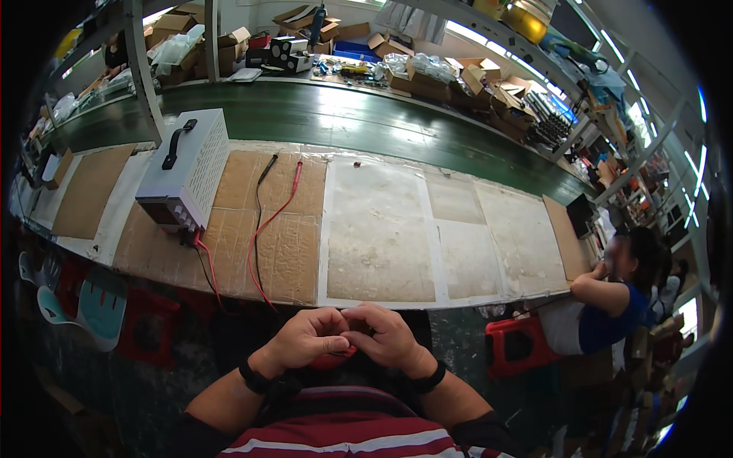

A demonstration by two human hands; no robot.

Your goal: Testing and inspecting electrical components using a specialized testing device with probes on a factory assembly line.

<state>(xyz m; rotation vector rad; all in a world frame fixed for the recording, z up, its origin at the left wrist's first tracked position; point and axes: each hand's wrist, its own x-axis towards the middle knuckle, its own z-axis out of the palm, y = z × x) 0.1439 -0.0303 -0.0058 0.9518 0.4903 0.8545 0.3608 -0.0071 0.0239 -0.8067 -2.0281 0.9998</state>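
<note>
Here, left hand [309, 340] and right hand [388, 336] meet, fingers curled; whether pinching something, I cannot tell. Ahead: two probes [297, 174], one box [189, 172].

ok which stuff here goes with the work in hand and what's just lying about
Probably belongs, by nearness:
left hand and right hand, fingertips together, anything pinched hidden
red probe
black probe
boxy grey instrument

Seemingly just lying about:
open cardboard boxes, far side
teal chair, lower left
</note>
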